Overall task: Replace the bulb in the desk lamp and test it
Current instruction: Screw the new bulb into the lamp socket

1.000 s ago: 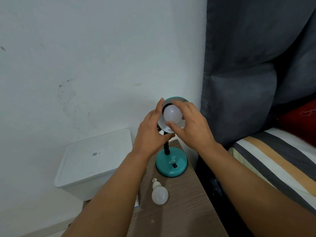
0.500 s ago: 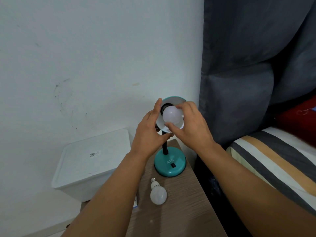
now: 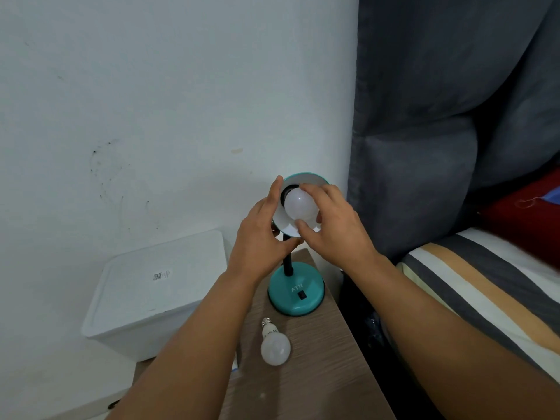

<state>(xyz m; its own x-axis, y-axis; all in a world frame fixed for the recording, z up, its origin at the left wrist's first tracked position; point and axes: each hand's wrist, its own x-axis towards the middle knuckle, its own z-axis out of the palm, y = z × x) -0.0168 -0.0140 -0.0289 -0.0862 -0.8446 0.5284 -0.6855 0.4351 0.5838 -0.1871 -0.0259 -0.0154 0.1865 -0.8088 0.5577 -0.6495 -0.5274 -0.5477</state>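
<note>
A teal desk lamp stands on a wooden bedside table (image 3: 318, 368), its round base (image 3: 295, 295) carrying a black switch. Its shade (image 3: 306, 178) is tilted up toward me, white inside. A white bulb (image 3: 298, 204) sits in the shade's socket, unlit. My left hand (image 3: 262, 241) grips the shade's left rim and underside. The fingertips of my right hand (image 3: 330, 225) are wrapped around the bulb in the shade. A second white bulb (image 3: 274, 344) lies loose on the table in front of the base, screw cap pointing away from me.
A white lidded plastic box (image 3: 157, 292) stands left of the table against the white wall. A grey padded headboard (image 3: 439, 147) and a bed with striped sheets (image 3: 485, 292) and a red pillow (image 3: 524, 216) lie to the right.
My right hand's fingers have shifted round the bulb in the shade, as in a twist. My left hand keeps its hold on the shade. The view has drifted slightly.
</note>
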